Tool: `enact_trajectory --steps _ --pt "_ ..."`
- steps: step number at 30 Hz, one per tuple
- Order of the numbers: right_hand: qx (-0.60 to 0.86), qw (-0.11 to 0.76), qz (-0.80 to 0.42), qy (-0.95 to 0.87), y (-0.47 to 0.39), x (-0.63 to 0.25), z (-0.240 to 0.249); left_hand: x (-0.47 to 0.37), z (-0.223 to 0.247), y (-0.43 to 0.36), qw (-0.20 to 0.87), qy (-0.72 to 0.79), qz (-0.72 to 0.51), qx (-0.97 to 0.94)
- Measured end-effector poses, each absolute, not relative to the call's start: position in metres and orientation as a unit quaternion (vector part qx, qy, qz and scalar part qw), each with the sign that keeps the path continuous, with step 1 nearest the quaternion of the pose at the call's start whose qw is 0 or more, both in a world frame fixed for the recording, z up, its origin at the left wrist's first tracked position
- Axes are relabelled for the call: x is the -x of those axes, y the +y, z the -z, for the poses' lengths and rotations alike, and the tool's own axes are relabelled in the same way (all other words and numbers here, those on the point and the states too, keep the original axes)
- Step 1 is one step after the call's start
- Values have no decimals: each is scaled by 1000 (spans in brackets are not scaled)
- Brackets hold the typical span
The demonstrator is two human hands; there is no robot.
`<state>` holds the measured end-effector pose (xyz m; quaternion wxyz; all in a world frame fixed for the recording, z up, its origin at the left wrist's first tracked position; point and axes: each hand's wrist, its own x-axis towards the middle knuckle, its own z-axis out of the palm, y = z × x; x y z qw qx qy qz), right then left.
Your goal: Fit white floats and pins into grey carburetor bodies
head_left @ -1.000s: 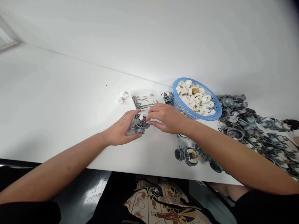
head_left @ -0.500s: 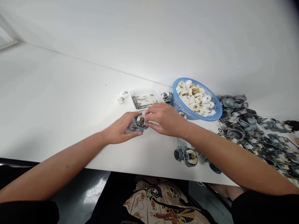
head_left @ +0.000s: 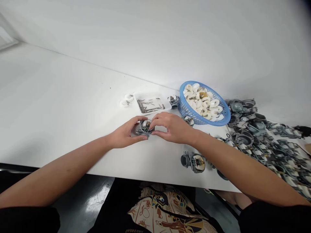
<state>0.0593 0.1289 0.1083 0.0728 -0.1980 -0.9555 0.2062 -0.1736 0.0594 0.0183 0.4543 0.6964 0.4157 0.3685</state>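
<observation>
A grey metal carburetor [head_left: 145,128] with a white float and brass parts in its open bowl side lies on the white table between my hands. My left hand [head_left: 126,132] grips it from the left, thumb along the near side and fingers on the far side. At its right edge, the bent fingers and thumb of my right hand [head_left: 170,127] close on the carburetor; any small part between the fingertips is hidden. Just beyond stands a white tray [head_left: 167,105] with thin metal pins [head_left: 143,107]. Two loose white floats [head_left: 124,103] lie left of the tray.
A blue basket [head_left: 194,117] full of white floats stands at the back right. Carburetors lie next to it [head_left: 173,101] and near the front edge [head_left: 194,162]. Many more carburetors [head_left: 257,139] are heaped at the right. A wall rises behind the table [head_left: 73,129].
My right hand has drawn slightly down and toward me, uncovering more of the tray. The left hand keeps its grip on the carburetor, which has hardly moved.
</observation>
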Motion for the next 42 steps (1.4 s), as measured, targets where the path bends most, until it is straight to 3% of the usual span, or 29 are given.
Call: enact_trajectory --steps 7,13,25,35,42 --pt "334 47 -256 -906 119 -55 -108 171 -16 62 539 376 -399 -640" --pt "372 44 -292 -880 115 -52 -107 169 -17 59 519 370 -390 -664" --pt "357 91 -277 -887 112 -57 -105 170 -17 59 519 399 -373 -658" --pt "360 131 -339 -859 104 -57 -99 171 -15 59 527 379 -381 -658" --pt "340 129 -321 -875 108 -53 -98 172 -15 61 444 390 -369 -717"
